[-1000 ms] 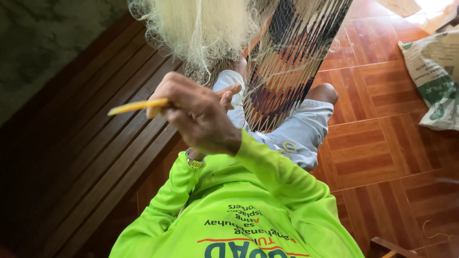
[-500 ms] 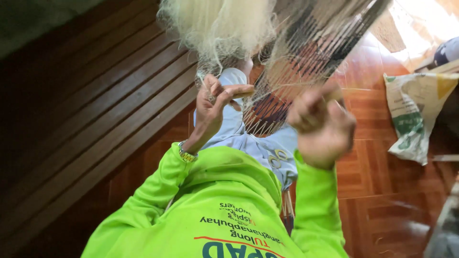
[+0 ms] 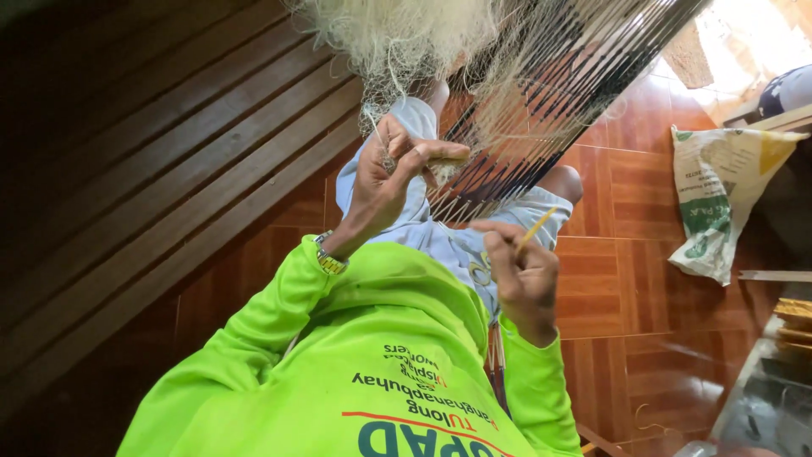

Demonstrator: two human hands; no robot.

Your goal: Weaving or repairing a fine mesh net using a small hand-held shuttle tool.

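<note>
Seated on a floor of reddish tiles (image 3: 626, 296), a person in a bright lime-green long-sleeved shirt (image 3: 372, 372) works on a pale fishing net (image 3: 397, 42) that hangs in a bunch at the top of the view and fans out over the lap. The left hand (image 3: 385, 182), with a metal wristwatch (image 3: 330, 256) at the wrist, is raised against the lower edge of the net; its thumb and forefinger are pressed together, pinching a small fold of mesh (image 3: 444, 156) while the other fingers curl inward beside it. The right hand (image 3: 524, 275) sits lower and nearer the body, closed in a loose fist around a thin yellow netting needle (image 3: 538, 227), whose tip slants up and away toward the taut strands. Dark and light lines of the net (image 3: 541, 110) stretch diagonally from the upper right down to the person's knees, which are covered by light grey shorts (image 3: 448, 245). The two hands are apart, the left above and ahead of the right, with netting running between them. To the right, well clear of the hands, a white and green woven sack (image 3: 719, 203) stands on the tiles. Dark wooden planks (image 3: 152, 169) fill the left side of the view.
</note>
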